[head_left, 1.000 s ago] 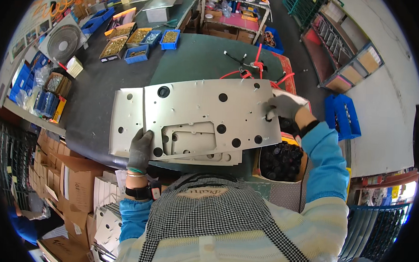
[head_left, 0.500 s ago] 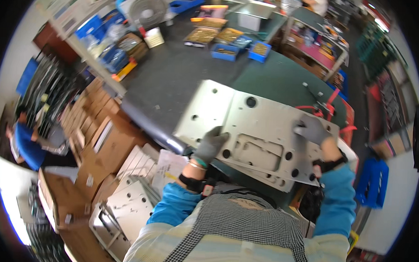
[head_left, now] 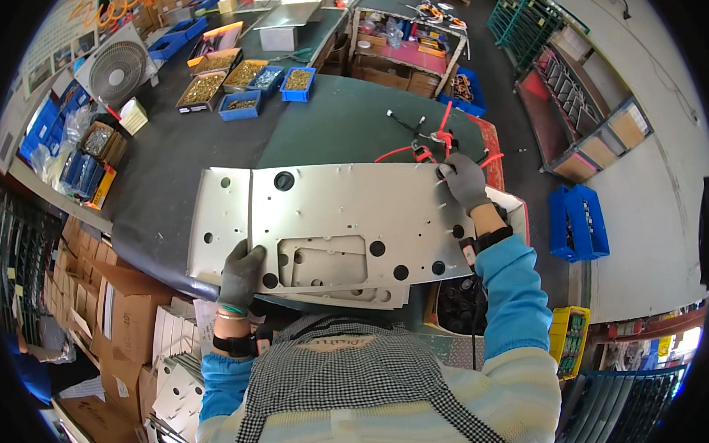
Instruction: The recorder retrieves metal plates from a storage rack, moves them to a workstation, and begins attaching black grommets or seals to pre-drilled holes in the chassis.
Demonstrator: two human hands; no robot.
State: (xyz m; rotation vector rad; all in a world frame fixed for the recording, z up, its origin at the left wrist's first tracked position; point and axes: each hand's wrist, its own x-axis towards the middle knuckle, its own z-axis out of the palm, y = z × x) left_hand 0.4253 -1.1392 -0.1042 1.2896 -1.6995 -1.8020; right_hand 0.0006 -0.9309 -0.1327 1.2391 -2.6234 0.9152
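Note:
A pale metal panel [head_left: 331,209] with a bent left flap lies across the bench in front of me. It has round holes, a rectangular cutout and black round grommets [head_left: 284,181]. My left hand [head_left: 242,274], in a grey glove, grips the panel's near edge beside the flap's bend, thumb on top. At the far right corner my gloved right hand [head_left: 465,181] is closed, fingertips against the panel; what they pinch, if anything, is hidden. Under the near edge another metal panel [head_left: 383,298] sticks out. Beyond the right hand lies a red-handled tool [head_left: 445,137] with a red cord.
Boxes and blue bins of small brass-coloured parts [head_left: 298,80] stand at the back left of the bench. Right of the panel, a box of black parts [head_left: 459,307] sits low. Cardboard boxes [head_left: 133,307] crowd the left floor; a fan [head_left: 116,71] stands far left.
My view has swung right, so the bench appears further left. The right hand has shifted toward the panel's far right corner. My left hand keeps its grip on the near edge.

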